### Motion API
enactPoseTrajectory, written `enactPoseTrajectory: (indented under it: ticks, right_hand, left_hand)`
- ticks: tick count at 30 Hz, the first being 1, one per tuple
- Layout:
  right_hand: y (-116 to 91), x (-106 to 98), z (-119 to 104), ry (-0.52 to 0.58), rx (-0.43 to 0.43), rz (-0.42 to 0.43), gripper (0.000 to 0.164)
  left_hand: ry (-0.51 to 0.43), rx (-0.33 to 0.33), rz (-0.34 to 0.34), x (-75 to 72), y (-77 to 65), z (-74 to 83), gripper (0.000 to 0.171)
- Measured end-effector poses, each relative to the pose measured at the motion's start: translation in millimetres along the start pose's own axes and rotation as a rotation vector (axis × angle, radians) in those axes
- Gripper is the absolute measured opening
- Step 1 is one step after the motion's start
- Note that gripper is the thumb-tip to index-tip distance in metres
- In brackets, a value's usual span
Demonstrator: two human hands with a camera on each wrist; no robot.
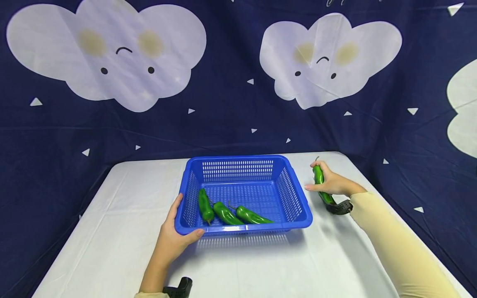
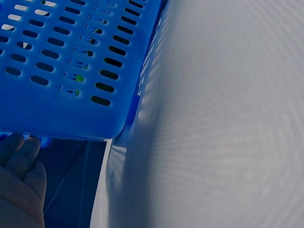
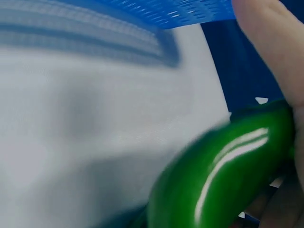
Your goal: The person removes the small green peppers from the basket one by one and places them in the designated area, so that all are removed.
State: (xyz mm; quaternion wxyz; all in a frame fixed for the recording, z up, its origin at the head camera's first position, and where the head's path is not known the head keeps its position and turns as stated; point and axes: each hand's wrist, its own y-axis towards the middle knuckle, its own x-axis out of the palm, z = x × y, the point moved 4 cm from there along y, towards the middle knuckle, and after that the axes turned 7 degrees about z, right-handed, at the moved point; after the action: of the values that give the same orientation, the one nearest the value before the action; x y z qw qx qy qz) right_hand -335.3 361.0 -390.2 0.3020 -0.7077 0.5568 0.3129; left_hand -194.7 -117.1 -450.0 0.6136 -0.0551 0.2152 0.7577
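My left hand (image 1: 173, 231) grips the front left corner of a blue plastic basket (image 1: 246, 228), its thumb on the front rim and its fingers along the left side. Inside, near the front, lie three green chili peppers: one pepper (image 1: 204, 205) at the left, another (image 1: 226, 214) beside it, and a third (image 1: 252, 215) partly behind the front rim. To the right of the basket, my right hand (image 1: 333, 182) holds a long green chili pepper (image 3: 228, 166), stem pointing away. The right thumb extends toward the basket wall. In the left wrist view, the left fingers (image 2: 23, 161) touch the basket's rim.
A white cloth-covered table (image 1: 112, 231) carries the basket. Behind it hangs a dark blue curtain (image 1: 231, 103) with clouds and small triangles. Each wrist wears a black strapped device, such as the right one (image 1: 339, 207).
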Motion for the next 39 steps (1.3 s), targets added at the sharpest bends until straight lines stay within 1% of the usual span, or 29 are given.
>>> enactPoseTrajectory:
  ticks: [6, 10, 15, 18, 22, 25, 29, 33, 36, 39]
  right_hand:
    - [3.1, 10.2, 4.2, -0.089, -0.02, 0.011, 0.089]
    - [4.8, 16.1, 7.1, -0.14, -0.026, 0.004, 0.086]
    - [5.0, 19.4, 4.5, -0.185, -0.059, -0.003, 0.083]
    - [4.7, 21.0, 2.1, -0.24, -0.07, 0.007, 0.083]
    - [5.3, 24.8, 2.4, -0.333, -0.025, 0.02, 0.087]
    - [6.6, 29.6, 4.2, -0.424, 0.009, 0.032, 0.088]
    - [8.6, 37.3, 3.8, -0.544, 0.006, 0.059, 0.081]
    - [10.9, 46.7, 1.9, -0.649, 0.01, 0.086, 0.064]
    - [10.6, 55.4, 1.3, -0.704, 0.028, 0.09, 0.056]
    - [9.8, 61.3, 2.2, -0.73, 0.032, 0.091, 0.053]
  left_hand:
    - [0.004, 0.007, 0.0, -0.1, 0.5, -0.1, 0.115]
    - [-0.007, 0.008, 0.001, 0.5, 0.5, -1.3, 0.114]
    - [-0.015, 0.006, 0.001, 0.8, 0.0, -1.3, 0.113]
    - [-0.017, 0.006, -0.001, 0.7, -0.1, -0.9, 0.113]
    - [-0.017, 0.002, -0.002, 0.5, 0.0, -0.3, 0.114]
    - [-0.013, 0.001, -0.002, 0.4, 0.0, -0.1, 0.114]
    - [-0.011, 0.004, -0.003, 0.5, 0.0, -0.1, 0.114]
    - [-0.01, 0.005, -0.003, 0.5, -0.3, -0.6, 0.114]
    - [-0.012, 0.009, -0.001, 0.4, -0.3, -1.0, 0.114]
    - [-0.014, 0.01, -0.001, 0.4, 0.2, -1.2, 0.114]
